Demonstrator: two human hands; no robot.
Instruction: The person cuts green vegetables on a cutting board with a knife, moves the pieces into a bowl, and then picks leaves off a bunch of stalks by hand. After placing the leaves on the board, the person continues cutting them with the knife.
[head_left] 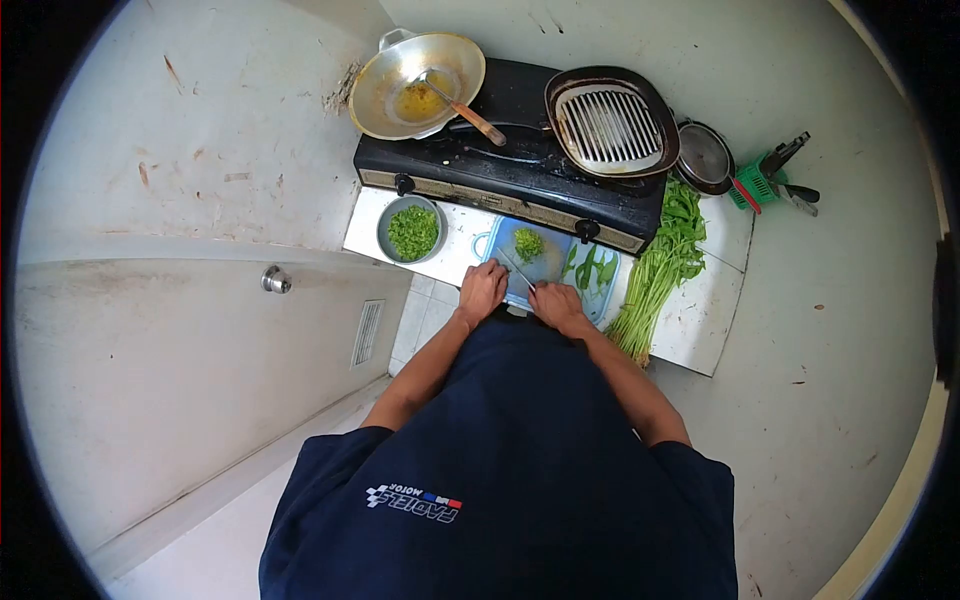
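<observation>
My right hand point(557, 305) is closed around the handle of a knife point(515, 268), whose blade points up and left over a blue-edged cutting board point(545, 268). A small heap of chopped greens point(528, 243) lies at the board's far side. My left hand point(483, 288) is closed at the board's left edge, fingers curled over it. To the right, several loose green leaves point(590, 268) lie on the board's paler blue section. A grey bowl point(438, 236) left of the board holds finely chopped greens.
Behind the board stands a black gas stove point(510, 175) with a wok point(372, 88), a wooden-handled ladle point(478, 122) and a grill pan point(660, 150). A bunch of long-stemmed leafy greens point(655, 285) hangs over the counter edge. A green basket point(757, 183) holds utensils, handles upward.
</observation>
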